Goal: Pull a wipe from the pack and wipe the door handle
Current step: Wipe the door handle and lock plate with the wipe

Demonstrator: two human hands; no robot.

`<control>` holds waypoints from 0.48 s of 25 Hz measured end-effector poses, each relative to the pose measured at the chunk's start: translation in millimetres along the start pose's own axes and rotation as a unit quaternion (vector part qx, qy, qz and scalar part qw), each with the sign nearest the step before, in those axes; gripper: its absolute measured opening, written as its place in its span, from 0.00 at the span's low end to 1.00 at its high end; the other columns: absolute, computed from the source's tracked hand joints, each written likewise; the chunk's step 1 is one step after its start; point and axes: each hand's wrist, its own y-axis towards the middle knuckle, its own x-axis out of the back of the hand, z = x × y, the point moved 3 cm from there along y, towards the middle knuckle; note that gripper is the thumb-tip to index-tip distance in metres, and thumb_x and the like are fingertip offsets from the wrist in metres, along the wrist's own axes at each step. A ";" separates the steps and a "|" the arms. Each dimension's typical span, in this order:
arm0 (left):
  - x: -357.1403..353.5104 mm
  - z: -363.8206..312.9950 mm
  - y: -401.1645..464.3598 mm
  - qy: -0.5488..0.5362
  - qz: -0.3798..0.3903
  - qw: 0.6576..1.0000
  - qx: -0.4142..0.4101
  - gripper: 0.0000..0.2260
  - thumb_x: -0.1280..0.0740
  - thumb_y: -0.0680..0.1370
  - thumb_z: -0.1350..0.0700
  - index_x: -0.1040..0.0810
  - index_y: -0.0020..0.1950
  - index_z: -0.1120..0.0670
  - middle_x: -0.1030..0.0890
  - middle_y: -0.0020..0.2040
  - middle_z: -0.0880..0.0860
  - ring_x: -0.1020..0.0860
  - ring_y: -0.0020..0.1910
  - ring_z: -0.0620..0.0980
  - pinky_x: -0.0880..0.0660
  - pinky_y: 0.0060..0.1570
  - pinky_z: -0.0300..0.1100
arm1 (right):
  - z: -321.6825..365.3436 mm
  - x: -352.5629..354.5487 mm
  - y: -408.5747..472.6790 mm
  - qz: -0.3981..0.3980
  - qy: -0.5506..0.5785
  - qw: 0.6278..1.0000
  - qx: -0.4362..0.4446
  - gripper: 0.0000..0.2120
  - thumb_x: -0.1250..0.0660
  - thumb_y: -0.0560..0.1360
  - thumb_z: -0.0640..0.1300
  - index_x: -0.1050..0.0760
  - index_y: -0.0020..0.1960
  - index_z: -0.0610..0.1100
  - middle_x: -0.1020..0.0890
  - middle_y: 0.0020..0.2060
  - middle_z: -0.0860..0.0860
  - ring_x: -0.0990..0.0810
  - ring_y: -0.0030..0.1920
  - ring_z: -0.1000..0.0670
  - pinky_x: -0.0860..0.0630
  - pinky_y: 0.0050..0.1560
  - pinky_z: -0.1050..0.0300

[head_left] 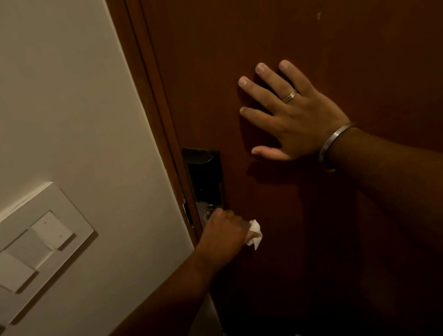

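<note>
**Wipe already in hand, handle being cleaned**

The first step looks finished: the wipe (254,233) is out of its pack, and the pack itself is not in view. What is left, by my judgement, is to finish rubbing the handle; how much of it is already clean I cannot tell.

Nearest to the camera, the left hand (226,232) is closed into a fist around the door handle, which is hidden under the fingers. The white wipe is bunched inside this grip, and only 1 crumpled corner sticks out on the right side of the fist. Just above the fist stands the dark lock plate (204,175), near the left edge of the door (308,19).

Farther up, the right hand (289,116) lies flat and open on the door, fingers spread, holding nothing, well apart from the wipe.
</note>
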 end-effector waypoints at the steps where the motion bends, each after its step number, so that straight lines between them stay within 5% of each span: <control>1: -0.4 13.3 -10.3 -0.005 -0.008 1.000 -0.016 0.06 0.33 0.77 0.49 0.20 0.45 0.50 0.17 0.38 0.50 0.21 0.37 0.49 0.26 0.43 0.45 | 0.0 -0.3 0.5 0.001 0.003 1.000 0.000 0.37 0.50 0.76 0.72 0.30 0.70 0.45 0.38 0.77 0.38 0.40 0.76 0.32 0.46 0.75 0.33; 5: 4.9 56.0 -39.8 0.031 -0.015 0.999 -0.030 0.04 0.29 0.73 0.55 0.21 0.46 0.49 0.17 0.42 0.49 0.21 0.44 0.50 0.27 0.47 0.46 | -0.4 0.4 -0.8 0.003 -0.002 1.000 0.001 0.37 0.50 0.76 0.72 0.30 0.70 0.45 0.38 0.77 0.38 0.40 0.76 0.32 0.46 0.75 0.33; 9: -3.2 3.3 -11.2 0.032 0.013 0.999 0.040 0.06 0.26 0.69 0.52 0.22 0.38 0.50 0.18 0.35 0.49 0.22 0.36 0.50 0.29 0.40 0.44 | 1.6 1.3 1.1 0.004 -0.002 1.000 0.001 0.37 0.50 0.77 0.72 0.30 0.71 0.45 0.38 0.77 0.37 0.40 0.76 0.32 0.47 0.75 0.33; 12: -8.0 -3.9 -12.0 -0.035 -0.001 0.998 0.054 0.03 0.29 0.73 0.53 0.21 0.42 0.50 0.17 0.38 0.50 0.21 0.40 0.50 0.29 0.43 0.45 | -1.3 2.9 0.5 -0.004 -0.005 1.000 0.000 0.37 0.50 0.77 0.71 0.30 0.70 0.45 0.37 0.77 0.37 0.39 0.76 0.32 0.46 0.75 0.33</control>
